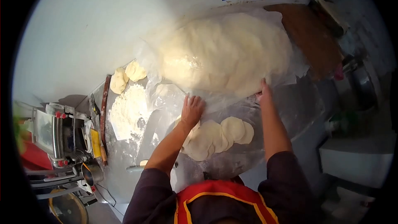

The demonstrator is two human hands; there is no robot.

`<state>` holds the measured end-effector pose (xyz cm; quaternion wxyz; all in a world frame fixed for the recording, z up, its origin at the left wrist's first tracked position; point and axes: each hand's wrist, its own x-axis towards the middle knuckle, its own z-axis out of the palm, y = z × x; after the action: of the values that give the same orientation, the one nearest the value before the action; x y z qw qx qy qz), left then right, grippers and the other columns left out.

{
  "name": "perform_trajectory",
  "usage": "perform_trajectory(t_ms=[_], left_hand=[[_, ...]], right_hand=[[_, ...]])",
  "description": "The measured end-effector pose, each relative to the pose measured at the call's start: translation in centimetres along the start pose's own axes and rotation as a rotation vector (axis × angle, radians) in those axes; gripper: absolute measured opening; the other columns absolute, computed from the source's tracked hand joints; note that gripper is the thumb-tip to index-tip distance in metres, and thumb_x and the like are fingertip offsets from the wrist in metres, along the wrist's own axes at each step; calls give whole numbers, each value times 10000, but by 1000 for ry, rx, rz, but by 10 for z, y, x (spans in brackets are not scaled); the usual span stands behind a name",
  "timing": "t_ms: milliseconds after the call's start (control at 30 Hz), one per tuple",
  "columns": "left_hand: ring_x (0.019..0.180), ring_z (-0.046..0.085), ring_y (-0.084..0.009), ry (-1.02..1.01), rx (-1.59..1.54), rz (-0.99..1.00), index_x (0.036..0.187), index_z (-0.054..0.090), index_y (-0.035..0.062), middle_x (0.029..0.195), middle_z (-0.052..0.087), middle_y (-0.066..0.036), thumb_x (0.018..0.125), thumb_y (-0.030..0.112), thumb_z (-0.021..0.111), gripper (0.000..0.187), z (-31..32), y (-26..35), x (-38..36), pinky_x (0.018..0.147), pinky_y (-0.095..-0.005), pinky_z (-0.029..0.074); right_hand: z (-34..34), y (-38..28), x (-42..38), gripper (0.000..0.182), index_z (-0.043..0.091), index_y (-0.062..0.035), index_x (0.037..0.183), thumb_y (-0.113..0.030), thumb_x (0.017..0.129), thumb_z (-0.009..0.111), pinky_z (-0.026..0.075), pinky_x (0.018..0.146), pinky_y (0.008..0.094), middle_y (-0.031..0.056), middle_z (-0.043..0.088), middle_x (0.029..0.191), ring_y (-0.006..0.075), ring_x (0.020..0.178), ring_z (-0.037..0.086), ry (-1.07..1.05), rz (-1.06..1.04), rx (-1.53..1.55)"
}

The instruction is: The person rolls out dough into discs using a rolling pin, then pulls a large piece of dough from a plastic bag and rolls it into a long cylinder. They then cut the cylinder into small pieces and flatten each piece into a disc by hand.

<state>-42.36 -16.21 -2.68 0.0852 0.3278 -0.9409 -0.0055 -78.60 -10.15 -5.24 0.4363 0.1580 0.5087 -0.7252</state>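
Note:
A large mound of pale dough (pixel 232 54) lies under clear plastic sheeting at the back of the metal table. My left hand (pixel 193 108) is on the near edge of the plastic, its fingers closed on the sheet. On the right, my right hand (pixel 263 91) grips the sheet's edge beside the mound, fingers pressed together. Several flat round dough pieces (pixel 207 140) overlap in a row between my forearms, partly hidden behind my left hand. Two small dough lumps (pixel 119 81) sit at the back left, near a patch of white flour (pixel 129 110).
A long wooden rod (pixel 104 112) lies along the table's left edge. Beyond it stand a machine with a metal roller (pixel 57 137) and a metal pot (pixel 92 173). A brown board (pixel 309 37) is at the back right, with a metal bowl (pixel 360 84) beside it.

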Motion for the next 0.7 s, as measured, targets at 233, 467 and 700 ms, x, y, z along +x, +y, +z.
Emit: perform_trajectory(t_ms=[233,467,700], left_hand=[[1291,433,-317,96,-117,-92,1240,581,119,1341,515,-119,873,222,625,384,-38,-19,-21,1134,-520,259],[1271,435,-345,290,-147,-510,1269,553,92,1337,505,-147,878,169,625,405,-100,-48,-155,1093,-535,289],[1194,496,-341,184,-129,-924,1205,589,78,1235,581,-146,837,45,615,370,-131,-60,-341,1036,-443,379]], right_hand=[[-71,17,-11,419,535,-41,1230,-201,871,681,492,895,332,102,590,1167,234,1091,572,23,-222,-434],[-71,69,-149,367,516,17,1261,-87,917,586,447,970,358,153,568,1235,252,1121,567,-217,-695,-809],[-36,138,-266,386,519,18,1265,-76,894,569,438,978,415,199,586,1191,364,1120,548,-704,-879,-1292]])
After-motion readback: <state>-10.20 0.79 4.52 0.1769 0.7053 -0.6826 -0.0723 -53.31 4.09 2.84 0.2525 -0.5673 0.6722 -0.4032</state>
